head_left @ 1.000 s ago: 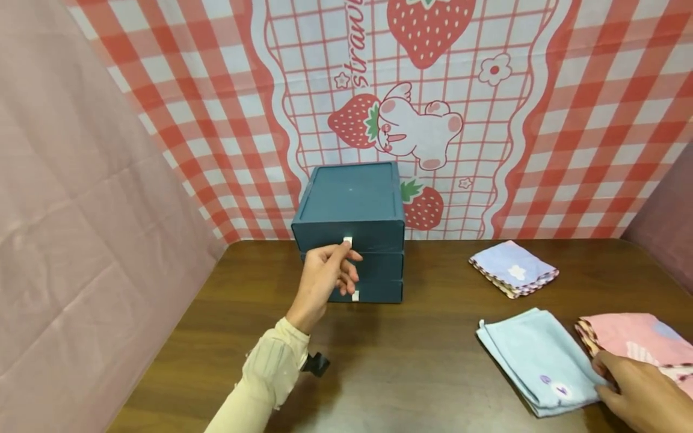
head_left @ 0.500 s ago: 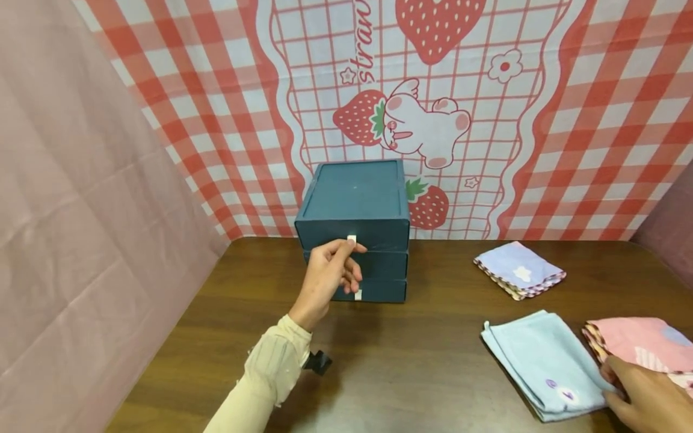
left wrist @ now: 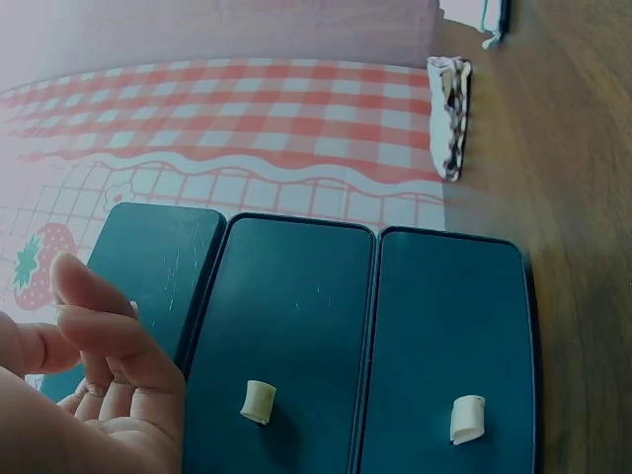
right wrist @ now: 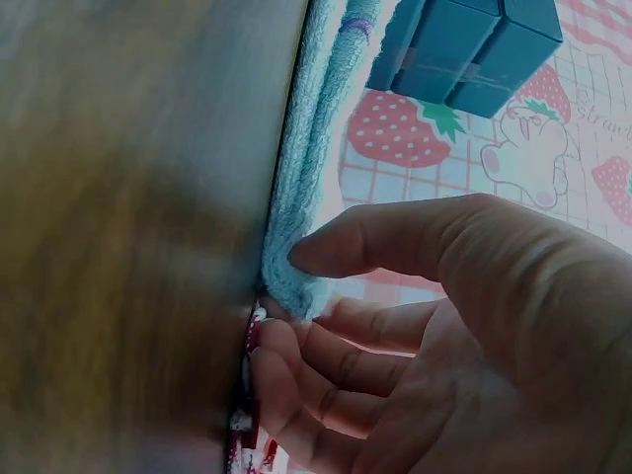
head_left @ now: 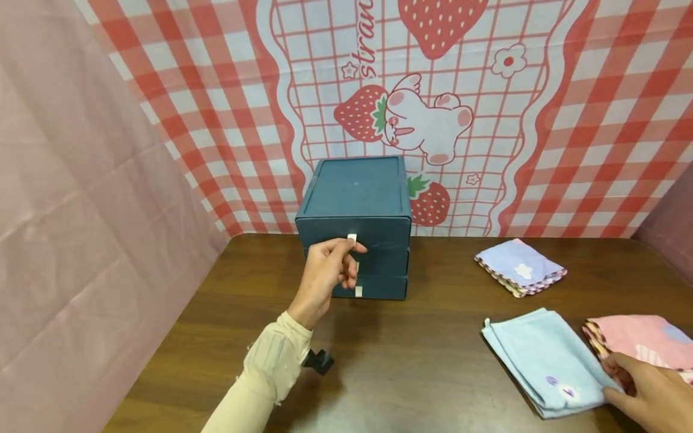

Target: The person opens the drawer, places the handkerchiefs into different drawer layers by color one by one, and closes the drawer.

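At the dark teal drawer unit (head_left: 354,186), my left hand (head_left: 319,273) pinches the small white pull tab (head_left: 352,237) of the top drawer between thumb and index finger. Its other fingers curl loosely below. The middle drawer's tab (left wrist: 258,402) and the bottom drawer's tab (left wrist: 467,419) show in the left wrist view. Over on the right, my right hand (head_left: 652,385) pinches the near right corner of a folded light blue towel (head_left: 547,361). The right wrist view shows the thumb on top of the towel's edge and fingers beneath, with the towel low on the table.
A folded pink towel (head_left: 641,340) lies beside the blue one, partly behind my right hand. Farther back is a folded lavender towel (head_left: 520,264) with a white flower. The wooden table (head_left: 417,361) meets a red-checked strawberry backdrop (head_left: 433,120).
Both hands keep their places on the tab and the towel. The left hand's lower fingers have shifted slightly, so the middle drawer's tab now shows. The head view has shifted a little.
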Action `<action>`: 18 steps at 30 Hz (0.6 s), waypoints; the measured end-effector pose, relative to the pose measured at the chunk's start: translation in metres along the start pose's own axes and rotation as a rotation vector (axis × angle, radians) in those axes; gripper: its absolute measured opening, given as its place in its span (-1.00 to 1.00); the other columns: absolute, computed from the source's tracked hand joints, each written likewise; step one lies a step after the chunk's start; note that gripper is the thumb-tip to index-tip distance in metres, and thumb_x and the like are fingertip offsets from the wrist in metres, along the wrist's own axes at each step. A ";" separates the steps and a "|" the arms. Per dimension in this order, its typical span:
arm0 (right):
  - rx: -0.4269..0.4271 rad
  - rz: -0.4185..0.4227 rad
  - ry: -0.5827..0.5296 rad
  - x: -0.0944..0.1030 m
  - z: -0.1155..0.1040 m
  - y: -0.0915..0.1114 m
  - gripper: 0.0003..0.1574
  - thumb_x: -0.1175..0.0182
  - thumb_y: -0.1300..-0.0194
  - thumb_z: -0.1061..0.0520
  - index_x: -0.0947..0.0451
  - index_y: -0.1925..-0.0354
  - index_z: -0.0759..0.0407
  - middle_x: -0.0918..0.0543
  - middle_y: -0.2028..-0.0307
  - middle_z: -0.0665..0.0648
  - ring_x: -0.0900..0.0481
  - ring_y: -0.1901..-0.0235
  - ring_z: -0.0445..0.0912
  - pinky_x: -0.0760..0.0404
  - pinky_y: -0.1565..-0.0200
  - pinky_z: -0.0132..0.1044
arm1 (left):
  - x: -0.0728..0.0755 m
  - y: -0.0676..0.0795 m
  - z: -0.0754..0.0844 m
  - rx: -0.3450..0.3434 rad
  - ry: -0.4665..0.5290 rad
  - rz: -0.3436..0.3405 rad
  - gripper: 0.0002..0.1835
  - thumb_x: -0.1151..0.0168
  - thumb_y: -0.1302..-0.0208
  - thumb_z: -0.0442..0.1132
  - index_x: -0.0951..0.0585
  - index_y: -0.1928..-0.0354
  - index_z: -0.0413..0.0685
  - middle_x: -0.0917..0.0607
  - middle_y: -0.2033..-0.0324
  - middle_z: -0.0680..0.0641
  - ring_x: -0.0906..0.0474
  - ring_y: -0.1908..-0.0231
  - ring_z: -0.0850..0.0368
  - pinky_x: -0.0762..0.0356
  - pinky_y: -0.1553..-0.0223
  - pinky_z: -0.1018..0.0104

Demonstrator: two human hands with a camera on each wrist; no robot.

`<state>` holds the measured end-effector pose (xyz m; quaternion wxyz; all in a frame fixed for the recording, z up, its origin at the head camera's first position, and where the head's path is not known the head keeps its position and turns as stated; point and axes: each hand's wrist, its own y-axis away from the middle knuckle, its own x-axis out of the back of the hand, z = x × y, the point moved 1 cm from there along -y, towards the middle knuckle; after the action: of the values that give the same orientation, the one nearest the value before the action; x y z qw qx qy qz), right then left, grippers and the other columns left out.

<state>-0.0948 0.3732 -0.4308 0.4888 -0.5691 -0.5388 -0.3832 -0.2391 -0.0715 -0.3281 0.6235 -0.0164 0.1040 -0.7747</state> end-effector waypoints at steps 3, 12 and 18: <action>-0.004 0.003 -0.023 0.001 -0.002 -0.001 -0.60 -0.37 0.24 0.15 -0.52 0.37 0.31 -0.41 0.61 -0.08 -0.17 0.63 -0.44 -0.24 0.59 -0.41 | 0.000 0.001 0.001 0.004 -0.013 0.025 -0.69 -0.05 -0.26 -0.14 -0.59 0.29 -0.30 -0.44 0.83 -0.05 -0.35 0.84 0.14 -0.30 0.79 0.41; -0.110 0.128 -0.052 -0.001 -0.004 0.005 -0.64 -0.17 -0.17 -0.07 -0.37 0.57 0.11 -0.19 0.76 -0.05 -0.03 0.77 -0.29 0.02 0.65 -0.41 | -0.005 0.004 0.004 -0.029 -0.026 0.067 -0.74 -0.03 -0.21 -0.23 -0.60 0.38 -0.32 -0.42 0.85 -0.06 -0.33 0.85 0.14 -0.30 0.79 0.40; -0.068 0.222 -0.062 0.003 -0.007 0.004 -0.70 -0.23 -0.12 -0.05 -0.46 0.49 0.13 -0.24 0.80 -0.14 -0.08 0.78 -0.36 0.01 0.66 -0.40 | -0.004 0.006 0.004 -0.014 -0.024 0.077 -0.73 -0.02 -0.21 -0.22 -0.60 0.39 -0.32 -0.41 0.84 -0.06 -0.33 0.85 0.14 -0.31 0.78 0.40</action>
<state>-0.0901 0.3672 -0.4267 0.4915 -0.6533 -0.4741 -0.3270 -0.2323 -0.0693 -0.3251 0.6539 -0.0260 0.1024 -0.7491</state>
